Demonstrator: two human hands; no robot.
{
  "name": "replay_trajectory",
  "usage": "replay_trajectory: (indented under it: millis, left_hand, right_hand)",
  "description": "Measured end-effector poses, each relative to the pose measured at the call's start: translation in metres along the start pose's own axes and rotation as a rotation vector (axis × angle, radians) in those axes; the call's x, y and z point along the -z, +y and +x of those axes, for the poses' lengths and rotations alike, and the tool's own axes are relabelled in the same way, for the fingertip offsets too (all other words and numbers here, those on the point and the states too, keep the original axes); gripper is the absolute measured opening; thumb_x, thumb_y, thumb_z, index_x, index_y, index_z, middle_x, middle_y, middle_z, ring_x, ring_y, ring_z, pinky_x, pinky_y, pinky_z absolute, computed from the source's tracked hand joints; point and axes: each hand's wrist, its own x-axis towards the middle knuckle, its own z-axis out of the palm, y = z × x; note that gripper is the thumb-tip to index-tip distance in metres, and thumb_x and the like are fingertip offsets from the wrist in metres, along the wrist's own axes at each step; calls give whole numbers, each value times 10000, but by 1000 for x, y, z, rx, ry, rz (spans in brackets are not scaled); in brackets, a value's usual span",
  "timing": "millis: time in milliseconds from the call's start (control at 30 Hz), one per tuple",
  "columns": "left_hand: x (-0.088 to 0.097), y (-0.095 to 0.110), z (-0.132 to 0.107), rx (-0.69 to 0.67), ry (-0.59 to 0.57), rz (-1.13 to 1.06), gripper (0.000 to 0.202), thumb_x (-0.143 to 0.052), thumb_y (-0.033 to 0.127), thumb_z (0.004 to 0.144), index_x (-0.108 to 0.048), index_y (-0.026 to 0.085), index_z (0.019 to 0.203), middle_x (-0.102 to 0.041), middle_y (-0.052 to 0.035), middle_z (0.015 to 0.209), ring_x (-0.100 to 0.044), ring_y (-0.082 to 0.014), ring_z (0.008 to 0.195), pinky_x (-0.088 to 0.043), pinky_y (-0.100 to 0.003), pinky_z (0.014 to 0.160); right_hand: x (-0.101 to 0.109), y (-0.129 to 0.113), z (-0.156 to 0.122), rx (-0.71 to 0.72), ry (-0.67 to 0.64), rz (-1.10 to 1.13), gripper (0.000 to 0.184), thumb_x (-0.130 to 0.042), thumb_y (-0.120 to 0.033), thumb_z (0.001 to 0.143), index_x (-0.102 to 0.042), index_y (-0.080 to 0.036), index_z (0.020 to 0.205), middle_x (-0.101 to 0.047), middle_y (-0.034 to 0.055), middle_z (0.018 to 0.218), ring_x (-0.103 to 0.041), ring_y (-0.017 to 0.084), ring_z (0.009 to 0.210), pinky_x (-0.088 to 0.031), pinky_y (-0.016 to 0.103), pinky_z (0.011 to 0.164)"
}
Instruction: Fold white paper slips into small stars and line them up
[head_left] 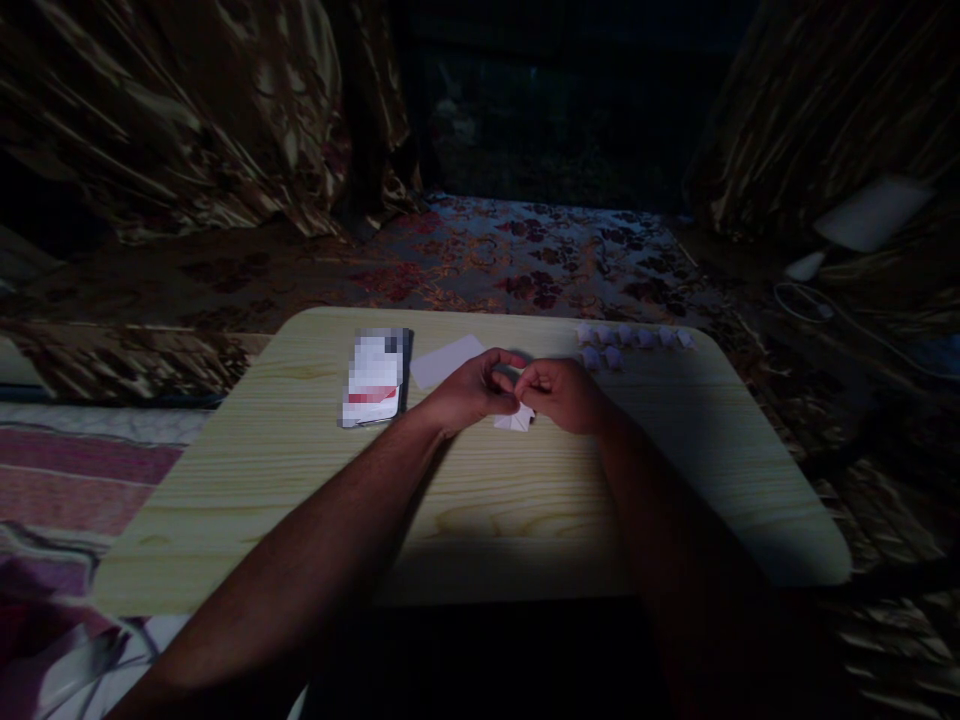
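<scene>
Both hands meet over the middle of the light wooden table, around a small piece of folded white paper (514,419). My left hand (480,385) curls its thumb and fingers onto the paper from the left. From the right, my right hand (562,392) pinches its upper edge, the fingertips of both hands close together. Creases show on the part below the fingers; the rest is hidden by the hands. Just beyond my left hand lies a flat white sheet of paper (448,361). Several small folded paper pieces (636,337) are lined up in two rows past my right hand.
A lit phone (373,378) with a blurred screen lies on the left of the table (300,500). Behind stands a ledge with flowered cloth (517,255), between gold curtains (247,110). A white lamp (870,215) with a cable is at the right. Striped bedding (75,470) lies left.
</scene>
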Motion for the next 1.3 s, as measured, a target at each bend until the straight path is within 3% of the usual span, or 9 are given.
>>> replay_trajectory:
  millis: [200,367,500,800,1000,1300]
  left_hand:
    - [-4,1,0,-8,36,-11,612,-758,68,571,-544,141,1140,-649,31,681,-577,-90,545,-423,-217,559]
    - [-5,3,1,-58,125,-14,574,-773,102,578,-538,149,1099,-634,44,656,-581,-100,531,-431,-225,553]
    - [-5,3,1,-114,176,22,559,-788,122,589,-541,157,1089,-609,58,635,-551,-86,511,-418,-217,537]
    - [-7,4,0,-159,171,75,550,-794,164,626,-529,164,1108,-607,55,640,-526,-75,507,-387,-195,498]
    - [-8,5,-1,-144,156,54,535,-799,184,624,-526,165,1084,-615,54,646,-534,-71,514,-405,-192,519]
    - [-6,5,-2,-119,124,89,517,-796,180,615,-525,168,1055,-617,54,637,-533,-73,505,-408,-194,522]
  right_hand:
    - [-1,-1,2,-9,25,17,122,-644,-279,792,-663,-158,782,-687,18,675,-619,121,585,-450,215,528]
    - [2,-4,4,-111,82,100,140,-643,-243,758,-676,-151,859,-706,27,708,-646,135,575,-502,233,533]
    - [3,-7,5,-158,108,45,106,-655,-214,719,-660,-151,805,-682,13,629,-650,143,549,-498,226,512]
    - [4,-8,5,-117,130,-103,80,-618,-227,748,-657,-160,734,-661,8,573,-633,139,529,-454,218,500]
    - [3,-7,6,-66,163,15,92,-637,-241,752,-658,-172,809,-677,1,662,-633,133,574,-458,219,520]
    - [10,-9,3,-17,50,22,120,-640,-298,794,-635,-179,801,-634,-11,656,-595,120,587,-476,231,556]
